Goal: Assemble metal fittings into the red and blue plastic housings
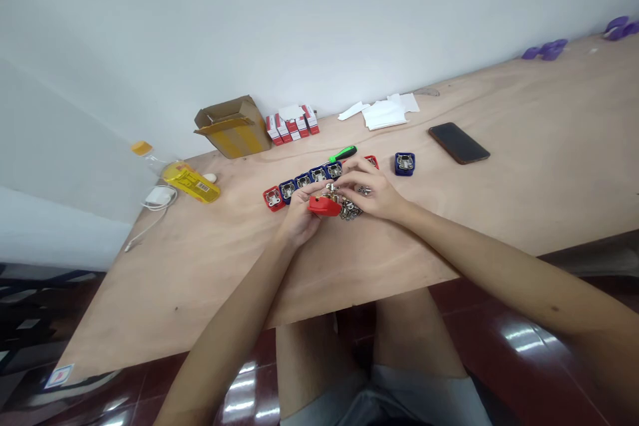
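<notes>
My left hand (299, 213) grips a red plastic block (324, 206) just above the wooden table (499, 180). My right hand (372, 190) is curled over it, fingers pinched at a small metal part (330, 188) on top of the block. A heap of small metal screws (351, 210) lies under my right hand. Behind the hands runs a row of blue blocks with metal fittings (309, 180), a red one (273, 198) at its left end. A green-handled screwdriver (343, 154) lies behind the row. A single blue block (405, 164) sits to the right.
At the back stand an open cardboard box (234, 126), small red and white boxes (292, 125) and white papers (384, 113). A black phone (458, 143) lies right. A yellow bottle (184, 178) and white charger (160, 197) lie left. Purple pieces (549, 48) sit far right.
</notes>
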{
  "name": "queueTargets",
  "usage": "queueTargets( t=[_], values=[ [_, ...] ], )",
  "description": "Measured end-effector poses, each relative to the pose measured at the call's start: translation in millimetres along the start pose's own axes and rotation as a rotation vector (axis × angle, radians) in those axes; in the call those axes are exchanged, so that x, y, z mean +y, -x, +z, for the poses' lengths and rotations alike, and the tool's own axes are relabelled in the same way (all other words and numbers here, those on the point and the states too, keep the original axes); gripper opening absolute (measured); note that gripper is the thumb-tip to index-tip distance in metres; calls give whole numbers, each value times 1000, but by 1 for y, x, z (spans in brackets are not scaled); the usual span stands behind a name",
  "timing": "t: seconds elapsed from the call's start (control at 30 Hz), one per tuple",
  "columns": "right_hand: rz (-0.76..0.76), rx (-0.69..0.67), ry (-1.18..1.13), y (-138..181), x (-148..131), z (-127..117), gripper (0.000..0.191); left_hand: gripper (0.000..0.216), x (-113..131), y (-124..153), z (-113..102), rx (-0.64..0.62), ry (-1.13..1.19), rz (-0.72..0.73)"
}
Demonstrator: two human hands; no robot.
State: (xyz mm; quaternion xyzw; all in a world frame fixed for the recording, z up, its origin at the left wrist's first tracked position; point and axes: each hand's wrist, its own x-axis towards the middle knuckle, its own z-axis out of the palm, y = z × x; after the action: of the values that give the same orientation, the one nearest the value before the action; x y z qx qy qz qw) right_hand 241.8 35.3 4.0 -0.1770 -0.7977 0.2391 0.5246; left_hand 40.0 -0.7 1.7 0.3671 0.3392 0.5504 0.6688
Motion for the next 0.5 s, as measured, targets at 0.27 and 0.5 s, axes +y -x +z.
queueTargets(
  t=[0.27,0.5],
  values=[
    [18,1,10,1,2,1,13,39,1,3,3,11,3,2],
    [-38,15,52,0,1,-1,13,40,2,5,5,19,1,10]
  ],
)
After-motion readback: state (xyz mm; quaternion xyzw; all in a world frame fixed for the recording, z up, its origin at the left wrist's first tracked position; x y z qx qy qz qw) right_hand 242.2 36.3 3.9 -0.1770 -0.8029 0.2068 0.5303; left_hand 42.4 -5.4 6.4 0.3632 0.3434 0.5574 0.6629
